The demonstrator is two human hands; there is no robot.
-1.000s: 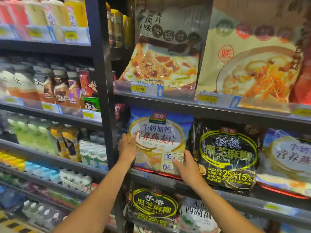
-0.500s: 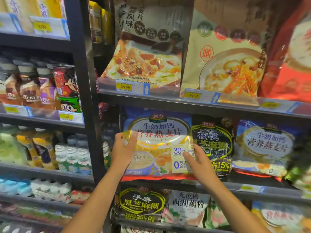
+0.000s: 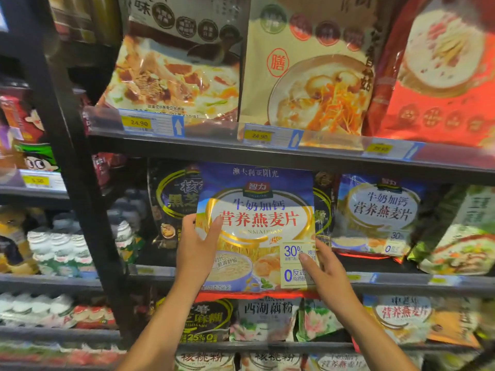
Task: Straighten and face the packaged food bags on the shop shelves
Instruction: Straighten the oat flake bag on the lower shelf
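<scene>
While both hands clamp the blue oat bag at frame centre, the left hand on its left edge and the right hand at its lower right corner, it covers the black sesame bags. It should probably be seated squarely on the middle shelf, label upright and forward.

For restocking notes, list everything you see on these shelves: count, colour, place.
Large bags: three, brown, cream, red; top shelf.
Held oatmeal bag: one, blue; before middle shelf.
Shelved oatmeal bag: one, blue; middle shelf, right.
Sesame bag: one seen, black; behind held bag.
Green bag: one, green; middle shelf, far right.
Lower bags: several, mixed; shelf below.
Price tags: three, yellow; top shelf edge.
Bottles: many, pale; left bay.
Left hand: grips held bag's left edge.
Right hand: holds its lower right corner.
</scene>
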